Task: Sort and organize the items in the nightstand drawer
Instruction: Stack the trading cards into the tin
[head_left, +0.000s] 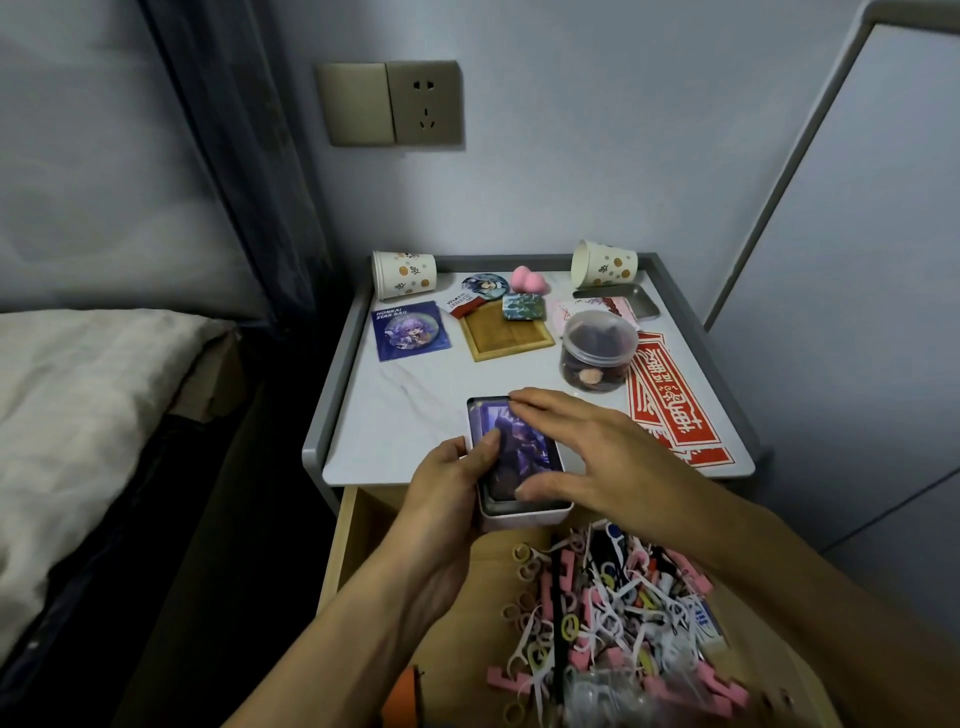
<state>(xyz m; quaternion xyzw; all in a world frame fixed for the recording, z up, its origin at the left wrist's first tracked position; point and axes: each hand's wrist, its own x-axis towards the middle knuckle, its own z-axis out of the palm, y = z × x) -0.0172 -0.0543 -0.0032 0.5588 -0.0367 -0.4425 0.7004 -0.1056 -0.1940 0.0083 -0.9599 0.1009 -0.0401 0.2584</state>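
While the left hand (441, 483) grips the white rectangular tin (524, 515), the right hand (597, 457), fingers extended, touches the purple card (524, 457). Seat it squarely.

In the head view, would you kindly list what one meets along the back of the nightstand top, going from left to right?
paper cup → round badge → pink sponge → second paper cup
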